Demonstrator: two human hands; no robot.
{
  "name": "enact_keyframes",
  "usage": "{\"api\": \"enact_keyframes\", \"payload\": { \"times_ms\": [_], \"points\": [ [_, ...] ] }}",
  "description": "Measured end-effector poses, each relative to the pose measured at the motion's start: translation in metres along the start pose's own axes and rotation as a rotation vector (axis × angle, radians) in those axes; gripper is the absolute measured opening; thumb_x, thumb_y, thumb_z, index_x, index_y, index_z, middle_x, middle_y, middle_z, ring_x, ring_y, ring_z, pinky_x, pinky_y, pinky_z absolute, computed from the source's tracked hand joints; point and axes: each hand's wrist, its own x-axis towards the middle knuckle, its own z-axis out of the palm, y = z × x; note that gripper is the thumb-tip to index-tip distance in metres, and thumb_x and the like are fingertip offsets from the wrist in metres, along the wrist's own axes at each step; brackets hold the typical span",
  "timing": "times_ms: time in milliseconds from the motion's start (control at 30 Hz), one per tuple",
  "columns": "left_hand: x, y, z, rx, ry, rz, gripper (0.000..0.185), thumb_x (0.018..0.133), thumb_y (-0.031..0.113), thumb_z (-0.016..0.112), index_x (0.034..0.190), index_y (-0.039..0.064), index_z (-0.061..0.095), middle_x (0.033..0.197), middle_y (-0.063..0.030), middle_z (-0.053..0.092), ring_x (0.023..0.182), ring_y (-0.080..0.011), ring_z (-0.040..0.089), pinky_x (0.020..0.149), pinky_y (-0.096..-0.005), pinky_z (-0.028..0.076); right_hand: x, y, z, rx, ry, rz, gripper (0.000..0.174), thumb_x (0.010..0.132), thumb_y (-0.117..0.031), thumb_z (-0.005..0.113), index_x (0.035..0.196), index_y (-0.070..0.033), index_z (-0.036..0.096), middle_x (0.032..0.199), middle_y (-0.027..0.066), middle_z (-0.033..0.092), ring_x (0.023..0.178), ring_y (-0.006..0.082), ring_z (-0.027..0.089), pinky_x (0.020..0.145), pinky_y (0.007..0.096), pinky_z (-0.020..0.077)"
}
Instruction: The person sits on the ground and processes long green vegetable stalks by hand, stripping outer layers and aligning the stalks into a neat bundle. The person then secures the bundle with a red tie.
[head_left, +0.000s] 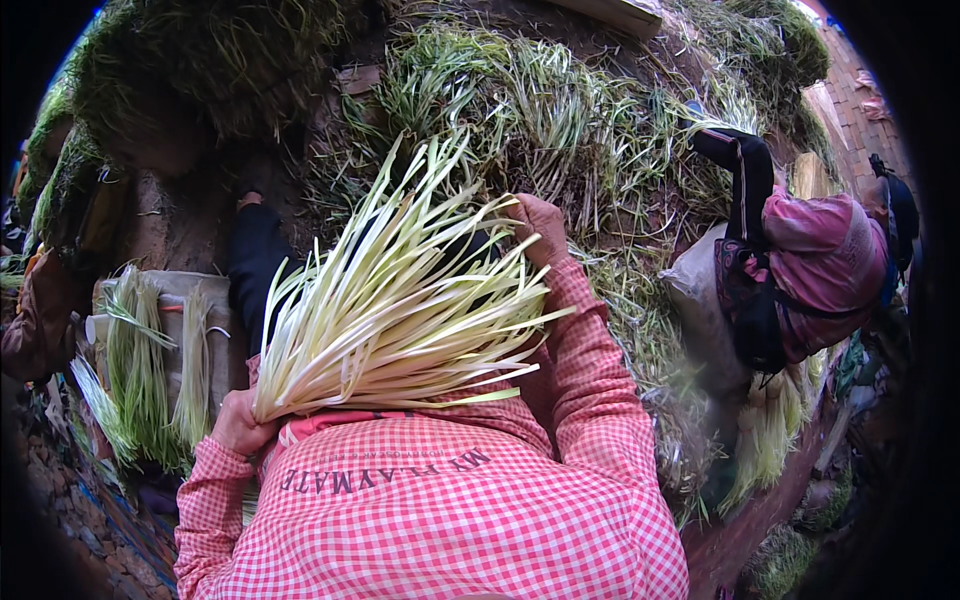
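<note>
A fanned-out bunch of long, pale yellow-green leaves (397, 300), like blanched chives, lies across my lap. My left hand (244, 422) is closed around the gathered, whitish end of the bunch at my waist. At the far side of the fan, my right hand (541, 225) pinches the tip of a leaf between thumb and fingers. The leaves spread from my left hand up and to the right, over my dark trousers.
Cut green leaves (540, 120) are heaped on the ground ahead. At left, bundles of leaves (142, 367) hang over a pale block-shaped support (214, 296). A person in a pink top (825, 262) sits at right on a whitish sack (694, 281), near more pale bundles (772, 427).
</note>
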Motion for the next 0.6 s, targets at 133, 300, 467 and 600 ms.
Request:
{"api": "enact_keyframes", "payload": {
  "times_ms": [133, 300, 467, 600],
  "points": [
    [0.005, 0.002, 0.001, -0.007, -0.004, 0.010, 0.032, 0.080, 0.006, 0.070, 0.112, 0.010, 0.071, 0.101, -0.0152, 0.072, 0.093, -0.0332, 0.071, 0.079, -0.0359, 0.056, -0.002, 0.006, 0.007, -0.358, -0.018, 0.099, 0.045, 0.101, -0.046, 0.044, 0.088, -0.011, 0.069, 0.079, 0.0134, 0.068, 0.076, 0.0355, 0.066, 0.067, 0.0435, 0.0513],
    [0.001, -0.004, -0.001, 0.031, 0.008, 0.012, 0.031, 0.080, 0.007, 0.069, 0.111, 0.010, 0.071, 0.100, -0.0147, 0.072, 0.090, -0.0331, 0.071, 0.077, -0.0361, 0.056, -0.003, 0.080, -0.008, -0.461, -0.048, 0.481, 0.055, 0.104, -0.051, 0.037, 0.081, -0.010, 0.067, 0.070, 0.0088, 0.063, 0.059, 0.0217, 0.055, 0.057, 0.0404, 0.0458],
    [-0.003, -0.007, 0.006, 0.000, 0.042, 0.007, 0.030, 0.080, 0.006, 0.070, 0.109, 0.009, 0.071, 0.099, -0.0146, 0.073, 0.090, -0.0325, 0.071, 0.076, -0.0356, 0.056, -0.043, 0.075, -0.054, -0.335, 0.104, 0.401, 0.065, 0.094, -0.067, 0.048, 0.109, -0.008, 0.070, 0.095, 0.0190, 0.071, 0.093, 0.0390, 0.068, 0.078, 0.0471, 0.0513],
    [0.002, -0.006, 0.006, -0.039, 0.035, 0.011, 0.030, 0.079, 0.006, 0.070, 0.109, 0.009, 0.071, 0.098, -0.0150, 0.072, 0.091, -0.0323, 0.071, 0.077, -0.0352, 0.056, -0.031, 0.049, -0.073, -0.156, 0.205, 0.331, 0.048, 0.094, -0.050, 0.062, 0.118, -0.008, 0.069, 0.102, 0.0146, 0.073, 0.094, 0.0283, 0.070, 0.080, 0.0385, 0.0540]
  ]
}}
